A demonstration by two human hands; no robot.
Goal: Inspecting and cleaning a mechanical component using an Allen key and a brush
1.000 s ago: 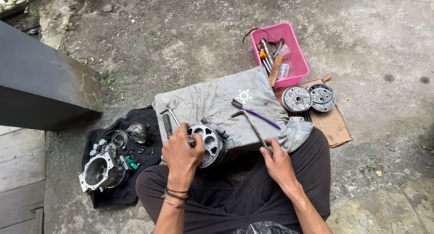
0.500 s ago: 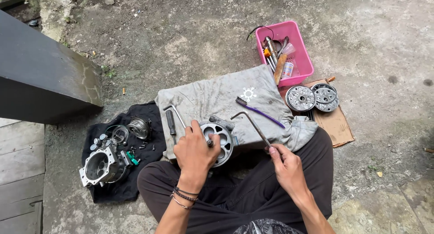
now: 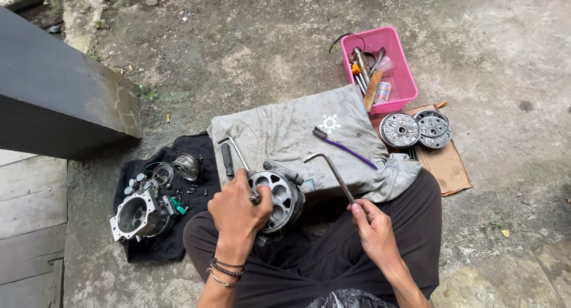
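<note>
I sit on the ground with a round metal part with several holes (image 3: 278, 199) resting against my lap. My left hand (image 3: 239, 208) grips its left edge and top. My right hand (image 3: 373, 233) holds the long end of an L-shaped metal key (image 3: 330, 169), whose bent tip points up and left over a grey cloth (image 3: 285, 129). A purple toothbrush (image 3: 345, 147) lies on the cloth. A second bent metal rod (image 3: 235, 149) sticks up just above my left hand.
A black cloth (image 3: 154, 248) on the left carries a metal housing (image 3: 138, 214) and small parts. A pink basket (image 3: 397, 64) of tools stands at the back right, with two round metal discs (image 3: 416, 129) on cardboard. A dark slab (image 3: 53, 100) lies at the left.
My right hand has drawn the L-shaped key back toward my lap. The left hand has kept its grip on the round part. The camera has shifted slightly.
</note>
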